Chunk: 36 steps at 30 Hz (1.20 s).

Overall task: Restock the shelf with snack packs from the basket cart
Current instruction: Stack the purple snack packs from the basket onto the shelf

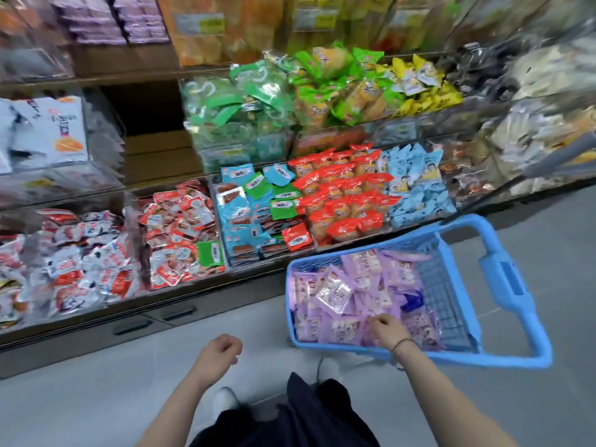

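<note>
A store aisle: grey floor (pixel 113 404) under me and a shelf (pixel 154 309) of clear bins in front, stacked in tiers. The bins hold red packs (pixel 345 201), light blue packs (pixel 416 185), green packs (pixel 238 104) and yellow packs (pixel 419 82); the top tier is blurred.

The blue basket (pixel 516 358) stands on the floor just in front of the lowest tier, to my right, its handle (pixel 506 275) on the far right side. Purple packs (pixel 338 295) lie loose inside it, piled toward its left.

My right hand (pixel 385 327) is down in the basket, bent fingertips on the purple packs near the close rim. Whether they have pinched one I cannot tell. My left hand (pixel 222 348) hangs over the floor, loosely curled, holding nothing.
</note>
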Tool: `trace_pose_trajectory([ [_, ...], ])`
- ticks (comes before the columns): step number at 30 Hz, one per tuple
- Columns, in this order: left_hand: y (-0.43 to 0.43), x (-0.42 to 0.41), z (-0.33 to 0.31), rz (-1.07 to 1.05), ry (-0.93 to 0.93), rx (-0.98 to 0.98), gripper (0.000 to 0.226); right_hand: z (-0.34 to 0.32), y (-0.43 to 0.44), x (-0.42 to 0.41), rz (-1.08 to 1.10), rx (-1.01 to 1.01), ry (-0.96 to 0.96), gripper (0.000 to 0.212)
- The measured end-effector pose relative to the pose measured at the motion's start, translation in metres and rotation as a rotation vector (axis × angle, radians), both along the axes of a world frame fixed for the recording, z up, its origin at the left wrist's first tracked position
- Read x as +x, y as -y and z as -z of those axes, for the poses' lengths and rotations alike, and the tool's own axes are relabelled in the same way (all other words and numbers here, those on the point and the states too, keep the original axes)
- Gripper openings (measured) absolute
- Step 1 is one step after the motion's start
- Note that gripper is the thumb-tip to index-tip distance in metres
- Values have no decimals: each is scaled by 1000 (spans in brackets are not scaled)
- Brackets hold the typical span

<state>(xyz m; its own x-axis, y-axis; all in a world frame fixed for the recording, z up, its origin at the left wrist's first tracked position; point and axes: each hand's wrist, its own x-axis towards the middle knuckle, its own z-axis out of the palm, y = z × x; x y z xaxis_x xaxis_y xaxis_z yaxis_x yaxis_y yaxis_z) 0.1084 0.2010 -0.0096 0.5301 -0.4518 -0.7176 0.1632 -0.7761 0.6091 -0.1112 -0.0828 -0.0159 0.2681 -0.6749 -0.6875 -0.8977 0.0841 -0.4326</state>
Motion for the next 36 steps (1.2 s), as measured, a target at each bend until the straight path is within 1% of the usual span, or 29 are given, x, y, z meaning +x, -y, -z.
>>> trace_pose_trajectory([
  [3,51,-27,4,-50,-9,-11,9,0,47,-17,70,69,58,22],
  [5,83,-42,6,-69,-5,-18,9,0,78,-24,120,100,96,22],
  [9,139,-64,11,-87,47,-43,11,7,128,-21,189,155,158,9],
  [12,170,-72,16,-125,53,-26,5,20,145,-10,149,193,162,16],
  [14,184,-74,22,-101,67,7,21,29,149,2,111,204,151,17],
  [16,194,-74,28,-12,152,73,36,37,150,18,120,199,152,15],
  [18,203,-71,32,59,224,119,44,46,150,34,225,214,145,20],
  [21,216,-62,42,125,268,158,52,58,145,57,451,269,182,44],
  [23,223,-56,48,168,275,172,52,62,140,70,466,214,156,45],
  [27,233,-50,61,251,215,185,47,67,132,77,455,157,130,35],
  [30,237,-53,67,217,158,179,47,58,132,69,449,162,179,33],
  [32,238,-52,64,185,95,163,50,50,132,57,480,171,268,31],
  [33,238,-51,62,163,38,159,52,45,131,48,529,203,339,30],
  [34,237,-48,59,121,-36,149,51,41,129,39,587,253,416,29],
  [36,232,-43,51,10,-199,108,43,29,122,23,680,352,539,26],
])
